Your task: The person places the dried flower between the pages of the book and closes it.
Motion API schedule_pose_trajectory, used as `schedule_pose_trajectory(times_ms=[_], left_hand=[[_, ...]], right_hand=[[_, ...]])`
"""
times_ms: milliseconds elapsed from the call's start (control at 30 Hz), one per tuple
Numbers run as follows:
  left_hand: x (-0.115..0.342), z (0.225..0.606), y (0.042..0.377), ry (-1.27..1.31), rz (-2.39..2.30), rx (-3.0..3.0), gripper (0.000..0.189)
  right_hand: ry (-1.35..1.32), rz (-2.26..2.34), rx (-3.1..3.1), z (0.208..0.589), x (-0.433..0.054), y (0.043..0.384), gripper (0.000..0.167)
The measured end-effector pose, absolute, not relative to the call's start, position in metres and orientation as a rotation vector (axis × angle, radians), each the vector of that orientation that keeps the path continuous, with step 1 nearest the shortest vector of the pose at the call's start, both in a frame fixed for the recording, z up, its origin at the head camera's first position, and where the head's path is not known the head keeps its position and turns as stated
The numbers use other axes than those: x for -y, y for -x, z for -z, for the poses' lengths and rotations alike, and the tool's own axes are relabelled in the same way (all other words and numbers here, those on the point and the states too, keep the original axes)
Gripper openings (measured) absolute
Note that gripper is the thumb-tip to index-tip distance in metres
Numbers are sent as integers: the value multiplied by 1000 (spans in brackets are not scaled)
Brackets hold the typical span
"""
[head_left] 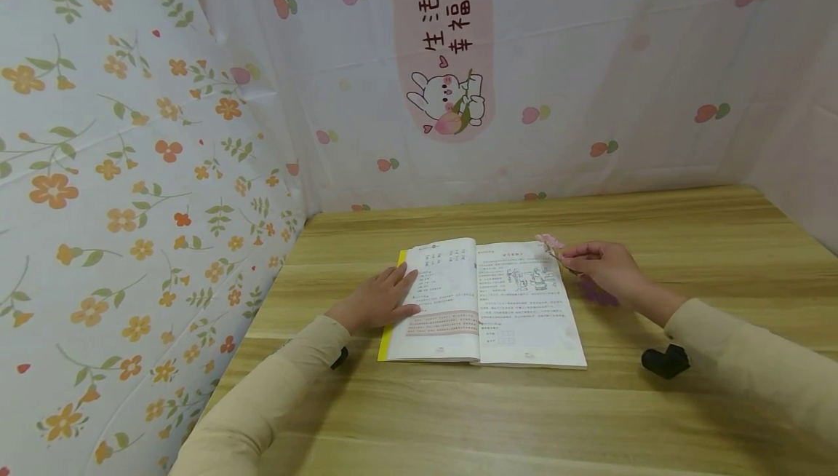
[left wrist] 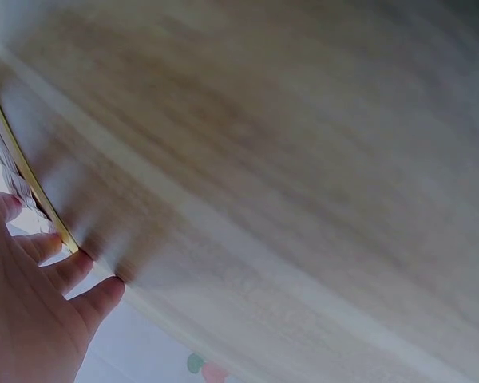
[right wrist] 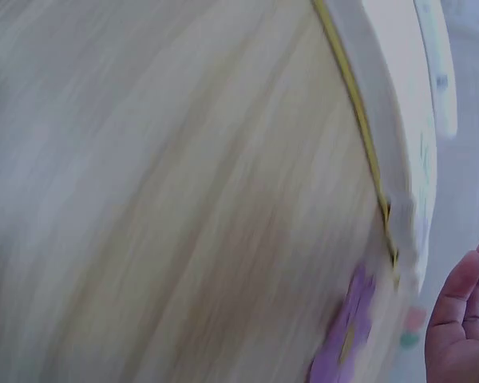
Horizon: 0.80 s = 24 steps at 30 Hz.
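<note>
An open book (head_left: 530,345) with printed pages and a yellow cover edge lies on the wooden table. My left hand (head_left: 380,298) rests on the outer margin of its left page, fingers spread; the left wrist view shows the fingertips right at the book's edge. Near the top right corner of the right page, my right hand (head_left: 605,268) pinches a pink flower-shaped piece with a thin brownish stem (head_left: 551,242). Its blossom overlaps the page corner in the head view. A purple flower-shaped piece (right wrist: 343,339) lies on the table beside the book, partly under the right hand in the head view.
The wooden table (head_left: 419,418) runs back to a white curtain (head_left: 556,39) with a rabbit print and fruit pattern. A flowered curtain (head_left: 131,170) hangs along the left side. Small black objects show beside the right wrist (head_left: 665,361) and under the left one.
</note>
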<state>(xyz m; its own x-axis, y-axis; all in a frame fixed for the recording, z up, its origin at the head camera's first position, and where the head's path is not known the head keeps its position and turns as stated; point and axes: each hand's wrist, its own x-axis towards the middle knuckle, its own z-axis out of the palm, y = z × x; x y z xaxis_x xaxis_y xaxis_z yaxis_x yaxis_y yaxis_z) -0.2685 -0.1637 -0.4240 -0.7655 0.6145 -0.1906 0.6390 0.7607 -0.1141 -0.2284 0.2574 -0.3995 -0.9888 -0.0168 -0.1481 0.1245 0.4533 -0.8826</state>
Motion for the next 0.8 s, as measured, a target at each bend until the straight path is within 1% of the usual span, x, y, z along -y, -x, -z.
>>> schedule_pose_trajectory(times_ms=[133,300,800], left_hand=[[165,425,269,-1013,260,-2811,79],[165,429,271,-1040,253,-2812,79],[166,429,272,-1054,225,-2826,78]], right_hand=[[-137,1645,-2510,403,-234,231,43],[-97,1734,-2464,409,-210,233,33],[-56,1660,-2509,415,-164,229,22]])
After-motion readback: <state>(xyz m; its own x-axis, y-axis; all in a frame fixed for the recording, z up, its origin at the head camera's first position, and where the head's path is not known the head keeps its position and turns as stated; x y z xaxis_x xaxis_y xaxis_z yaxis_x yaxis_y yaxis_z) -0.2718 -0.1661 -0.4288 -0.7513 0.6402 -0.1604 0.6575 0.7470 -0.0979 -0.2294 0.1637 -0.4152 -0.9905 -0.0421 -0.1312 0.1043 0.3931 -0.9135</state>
